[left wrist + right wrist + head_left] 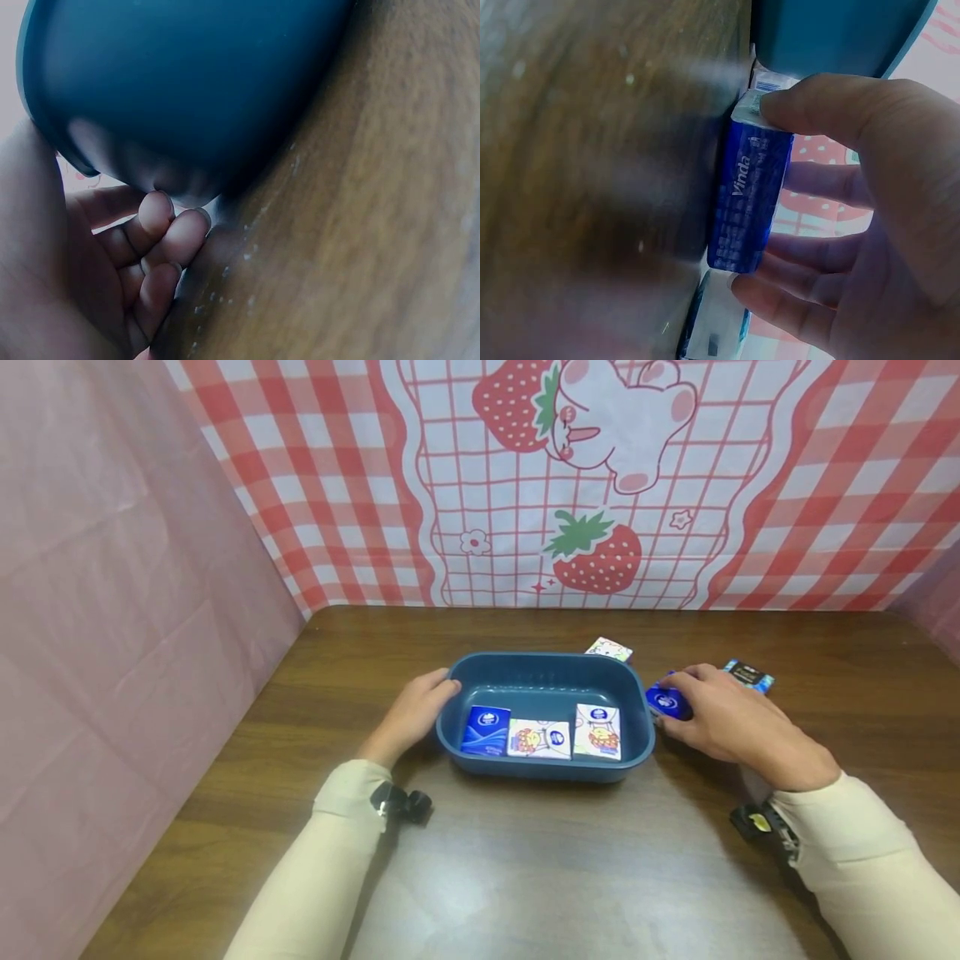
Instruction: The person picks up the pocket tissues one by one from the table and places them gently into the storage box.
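A dark teal plastic basin (pixel 547 770) stands on the table. Inside it lie a blue tissue pack (pixel 487 731) and two white patterned packs, one in the middle (pixel 539 739) and one at the right (pixel 597 732). My left hand (pixel 417 708) holds the basin's left end, its fingers bent against the outer wall in the left wrist view. Just right of the basin, my right hand (pixel 723 714) grips another blue tissue pack (pixel 751 195) marked Vinda. The thumb presses one end of that pack, and the fingers lie along its far side.
Behind the basin's right corner lies a white patterned pack (pixel 610 649), partly hidden. A black and light-blue pack (pixel 748 676) sits beyond my right hand. A checked strawberry cloth (pixel 360 485) hangs at the wooden table's (pixel 360 643) back edge, and a pink cloth (pixel 135 610) at the left.
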Motion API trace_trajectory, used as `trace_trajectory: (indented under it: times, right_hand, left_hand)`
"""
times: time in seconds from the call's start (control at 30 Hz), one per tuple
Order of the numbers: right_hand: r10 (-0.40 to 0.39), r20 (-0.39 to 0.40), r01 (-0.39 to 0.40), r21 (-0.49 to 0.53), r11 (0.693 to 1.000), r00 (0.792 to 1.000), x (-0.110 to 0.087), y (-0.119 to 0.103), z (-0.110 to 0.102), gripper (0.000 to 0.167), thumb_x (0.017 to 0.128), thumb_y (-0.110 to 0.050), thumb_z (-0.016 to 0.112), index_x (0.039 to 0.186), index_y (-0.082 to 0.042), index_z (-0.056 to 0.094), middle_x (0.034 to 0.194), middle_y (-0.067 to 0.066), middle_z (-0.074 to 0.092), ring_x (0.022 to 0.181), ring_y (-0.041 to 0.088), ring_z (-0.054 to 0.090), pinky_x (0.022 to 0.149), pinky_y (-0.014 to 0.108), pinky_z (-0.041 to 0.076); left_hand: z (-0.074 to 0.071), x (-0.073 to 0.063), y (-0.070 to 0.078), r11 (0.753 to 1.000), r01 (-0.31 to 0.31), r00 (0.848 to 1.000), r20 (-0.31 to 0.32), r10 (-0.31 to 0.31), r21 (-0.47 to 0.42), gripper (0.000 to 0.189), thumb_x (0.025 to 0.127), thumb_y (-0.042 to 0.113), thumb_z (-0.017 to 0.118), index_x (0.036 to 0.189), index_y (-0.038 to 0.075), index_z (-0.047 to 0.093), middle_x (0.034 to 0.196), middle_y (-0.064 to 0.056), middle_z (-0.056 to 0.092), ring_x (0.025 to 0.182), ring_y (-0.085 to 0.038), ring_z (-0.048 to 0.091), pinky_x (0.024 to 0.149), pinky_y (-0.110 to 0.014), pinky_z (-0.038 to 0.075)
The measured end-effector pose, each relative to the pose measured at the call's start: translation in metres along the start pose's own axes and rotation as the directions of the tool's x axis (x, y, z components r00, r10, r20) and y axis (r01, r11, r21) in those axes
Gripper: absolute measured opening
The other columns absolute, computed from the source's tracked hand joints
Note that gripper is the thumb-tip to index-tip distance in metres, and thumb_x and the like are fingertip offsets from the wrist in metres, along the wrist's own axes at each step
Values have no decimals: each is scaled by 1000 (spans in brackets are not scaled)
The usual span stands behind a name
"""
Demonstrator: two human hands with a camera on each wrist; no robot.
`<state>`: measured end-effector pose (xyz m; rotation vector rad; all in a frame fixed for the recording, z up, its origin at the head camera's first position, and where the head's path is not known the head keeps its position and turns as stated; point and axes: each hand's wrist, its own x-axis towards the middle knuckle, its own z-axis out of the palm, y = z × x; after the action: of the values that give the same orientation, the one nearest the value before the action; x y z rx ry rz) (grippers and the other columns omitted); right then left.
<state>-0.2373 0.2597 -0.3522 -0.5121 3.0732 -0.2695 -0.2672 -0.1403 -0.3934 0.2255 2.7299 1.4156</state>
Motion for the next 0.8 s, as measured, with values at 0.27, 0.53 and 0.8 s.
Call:
trace_trajectory:
  times: [0.27, 0.53, 0.8]
  right_hand:
    - [-29, -31, 29, 31, 999, 999, -1, 0, 0, 62, 90, -42, 72, 136, -4, 58, 136, 28, 49, 118, 50, 51, 86, 68, 49]
    - [-13, -26, 14, 32, 999, 1000, -1, -1, -1, 63, 91, -43, 70, 137, -3, 56, 136, 28, 49, 118, 50, 52, 85, 68, 50]
    - [-16, -29, 17, 26, 1000, 999, 0, -2, -2, 63, 92, -45, 68, 137, -3, 56, 135, 28, 51, 117, 50, 53, 85, 67, 50]
  left_hand:
    - [0, -1, 1, 1000, 11, 1000, 7, -11, 0, 49, 103, 39, 46, 140, 9, 56, 132, -9, 62, 126, -28, 55, 107, -52, 42]
    - [0, -1, 1, 1000, 6, 1000, 3, -6, 3, 49, 103, 39, 46, 141, 8, 55, 134, -10, 61, 128, -29, 54, 108, -53, 41]
    - [0, -1, 2, 1000, 16, 1000, 2, -16, -4, 50, 103, 40, 46, 141, 8, 55, 134, -10, 62, 127, -29, 54, 107, -52, 42]
